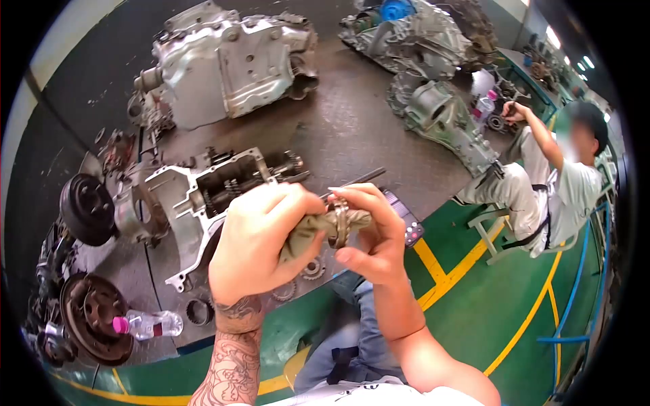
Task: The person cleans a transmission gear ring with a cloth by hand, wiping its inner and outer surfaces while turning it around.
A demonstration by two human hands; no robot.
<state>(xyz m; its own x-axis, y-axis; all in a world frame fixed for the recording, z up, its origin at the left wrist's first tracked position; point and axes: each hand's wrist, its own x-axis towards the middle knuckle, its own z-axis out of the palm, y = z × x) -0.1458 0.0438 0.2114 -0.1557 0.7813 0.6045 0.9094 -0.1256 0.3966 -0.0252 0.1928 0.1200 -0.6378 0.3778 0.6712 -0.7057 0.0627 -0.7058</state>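
Note:
Both hands are raised close together over the front edge of the dark workbench. My left hand (261,237) is wrapped round a crumpled olive-green cloth (301,240). Between the hands is a small metal ring-shaped part (340,222), with the cloth bunched against it and through it. My right hand (376,237) grips this ring from the other side, thumb below and fingers above. Behind the hands lies an open metal gearbox housing (183,203) with shafts and gears inside. Loose gears, among them a toothed ring (199,311), rest near the bench edge.
A large metal casing (223,64) stands at the back; more housings (440,111) are at the back right. A bottle with a pink cap (159,325) lies by a rusty disc (88,314). On the right, a seated person (569,176) holds a small part.

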